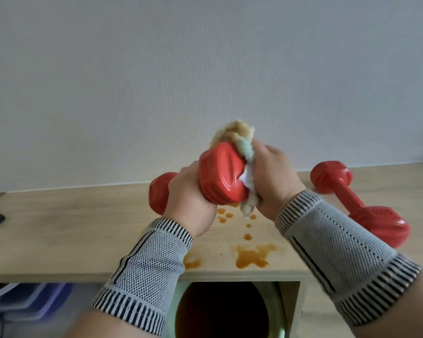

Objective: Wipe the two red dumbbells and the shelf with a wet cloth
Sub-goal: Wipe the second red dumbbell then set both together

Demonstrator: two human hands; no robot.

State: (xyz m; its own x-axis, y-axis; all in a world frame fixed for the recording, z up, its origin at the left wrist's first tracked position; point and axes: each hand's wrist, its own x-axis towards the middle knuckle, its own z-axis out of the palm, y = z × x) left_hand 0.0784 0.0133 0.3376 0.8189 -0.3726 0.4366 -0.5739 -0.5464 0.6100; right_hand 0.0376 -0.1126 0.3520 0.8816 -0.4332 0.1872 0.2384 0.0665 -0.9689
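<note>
Gripping the bar of a red dumbbell [220, 173] above the wooden shelf [71, 235]: left hand [191, 198], fingers curled round the bar, dumbbell raised and tilted. Pressed against the nearer head, a bunched wet cloth [239, 145], pinched in the curled fingers of the right hand [274, 181]. Below, orange-brown spill stains [253, 257] on the shelf. Far right, lying on the shelf near the wall, a second red dumbbell [359, 203].
</note>
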